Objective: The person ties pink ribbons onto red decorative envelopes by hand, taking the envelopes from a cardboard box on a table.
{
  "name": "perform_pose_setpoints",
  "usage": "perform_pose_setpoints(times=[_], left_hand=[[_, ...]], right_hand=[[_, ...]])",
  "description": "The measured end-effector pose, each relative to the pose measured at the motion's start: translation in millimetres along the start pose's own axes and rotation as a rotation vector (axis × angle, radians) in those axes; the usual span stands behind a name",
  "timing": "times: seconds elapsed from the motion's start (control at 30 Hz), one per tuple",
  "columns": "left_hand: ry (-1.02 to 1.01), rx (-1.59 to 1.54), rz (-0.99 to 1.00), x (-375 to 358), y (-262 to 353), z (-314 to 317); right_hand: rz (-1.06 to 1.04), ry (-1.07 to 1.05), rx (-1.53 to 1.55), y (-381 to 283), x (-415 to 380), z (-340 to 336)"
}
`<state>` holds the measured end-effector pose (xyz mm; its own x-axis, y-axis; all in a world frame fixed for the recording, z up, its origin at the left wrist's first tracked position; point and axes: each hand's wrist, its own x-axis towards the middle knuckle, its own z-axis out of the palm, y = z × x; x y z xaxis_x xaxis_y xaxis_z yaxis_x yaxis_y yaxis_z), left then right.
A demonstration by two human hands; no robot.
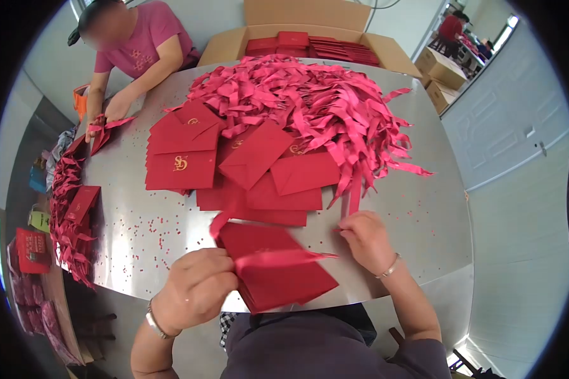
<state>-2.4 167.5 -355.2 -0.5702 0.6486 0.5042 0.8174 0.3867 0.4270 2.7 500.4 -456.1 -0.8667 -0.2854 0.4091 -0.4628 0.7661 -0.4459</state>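
Note:
My left hand [199, 287] is closed on the left edge of a red envelope [284, 281], which is tilted over the near edge of the table. A pink ribbon [278, 258] runs across this envelope, and a loop of it sticks up at the upper left corner. To the right, the fingers of my right hand [368, 241] are pinched at the lower end of a pink ribbon strip [354, 197] that hangs from the pile. Just beyond my hands lie several red envelopes [284, 174], overlapping, some with gold print.
A large heap of pink ribbons [297, 95] covers the far half of the metal table [423, 234]. Behind it stands an open cardboard box [306, 14] of red envelopes. At left, a co-worker [145, 44] handles a red piece beside a row of ribboned envelopes [76, 221]. Red specks dot the tabletop.

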Motion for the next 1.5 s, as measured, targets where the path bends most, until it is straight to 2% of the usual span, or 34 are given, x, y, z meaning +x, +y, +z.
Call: perform_pose_setpoints(times=[0.03, 0.1, 0.13, 0.2, 0.23, 0.33, 0.37, 0.4, 0.5, 0.6, 0.63, 0.67, 0.7, 0.73, 0.83, 0.97, 1.03, 1.1, 1.2, 1.3, 1.37, 1.4, 1.47, 1.5], left_hand=[[-0.02, -0.027, 0.016, -4.3, -5.3, 3.9], [-0.054, -0.041, 0.01, -22.0, -20.3, 14.9], [-0.08, 0.022, -0.015, -33.6, -28.6, 19.0], [-0.144, 0.12, -0.107, -56.9, -40.8, 20.5], [-0.1, 0.184, -0.199, -65.2, -42.7, 20.9], [0.118, 0.187, -0.461, -94.8, -45.8, 30.4], [0.197, 0.14, -0.535, -97.9, -40.4, 35.2], [0.216, 0.028, -0.565, -91.5, -31.5, 40.1], [0.158, 0.132, -0.609, -59.3, -17.3, 57.1], [0.148, 0.168, -0.672, -82.0, -39.3, 67.8], [0.267, 0.217, -0.763, -87.9, -49.3, 66.7], [0.262, 0.101, -1.082, -85.2, -54.9, 53.9], [0.533, 0.201, -1.018, -89.9, -61.9, 56.6], [0.545, 0.441, -0.853, -90.7, -60.4, 53.1], [0.337, 0.445, -0.567, -74.4, -27.8, 52.8], [0.246, 0.397, -0.584, -54.9, -14.0, 65.6], [-0.019, 0.34, -0.788, -51.7, -20.0, 68.9], [-0.025, 0.305, -0.808, -51.8, -26.4, 69.3], [0.074, 0.217, -0.866, -47.6, -24.8, 68.6], [0.089, 0.068, -0.944, -44.5, -22.9, 67.2], [0.116, -0.254, -0.928, -47.3, -27.1, 65.2], [0.116, -0.257, -0.927, -48.4, -28.7, 64.1], [-0.07, -0.357, -0.911, -51.0, -31.2, 62.2], [-0.067, -0.359, -0.915, -52.1, -31.3, 63.2]], right_hand=[[-0.006, -0.006, 0.017, -9.6, -1.0, -1.2], [0.235, 0.08, 0.284, -33.1, -1.3, -8.7], [0.184, 0.079, 0.297, -46.7, 2.0, -6.2], [0.034, -0.054, 0.26, -69.0, 5.2, 8.2], [-0.057, -0.086, 0.288, -78.8, 9.6, 19.6], [-0.029, -0.234, 0.32, -94.0, 1.8, 53.8], [-0.005, -0.217, 0.346, -97.8, -1.1, 62.3], [-0.014, -0.231, 0.348, -99.0, -4.9, 68.1], [-0.012, -0.186, 0.281, -106.3, -13.9, 75.9], [0.022, -0.229, 0.206, -111.8, -17.5, 72.8], [0.04, -0.23, 0.189, -112.4, -19.1, 73.5], [0.06, -0.229, 0.173, -112.9, -20.0, 74.4], [0.057, -0.232, 0.177, -114.2, -19.5, 74.3], [0.064, -0.215, 0.176, -116.5, -18.2, 73.7], [0.059, -0.203, 0.17, -116.5, -17.9, 75.6], [0.078, -0.238, 0.19, -117.3, -13.6, 72.6], [0.071, -0.239, 0.184, -115.1, -16.1, 74.6], [0.064, -0.233, 0.181, -113.9, -16.1, 75.2], [0.102, -0.205, 0.259, -115.5, -12.8, 67.6], [0.004, -0.154, 0.184, -116.7, 10.6, 55.1], [-0.071, -0.091, 0.123, -117.3, 27.1, 55.9], [-0.065, -0.096, 0.182, -114.0, 30.7, 62.5], [-0.046, -0.127, 0.208, -113.3, 34.5, 72.2], [-0.027, -0.158, 0.239, -113.8, 35.5, 75.9]])
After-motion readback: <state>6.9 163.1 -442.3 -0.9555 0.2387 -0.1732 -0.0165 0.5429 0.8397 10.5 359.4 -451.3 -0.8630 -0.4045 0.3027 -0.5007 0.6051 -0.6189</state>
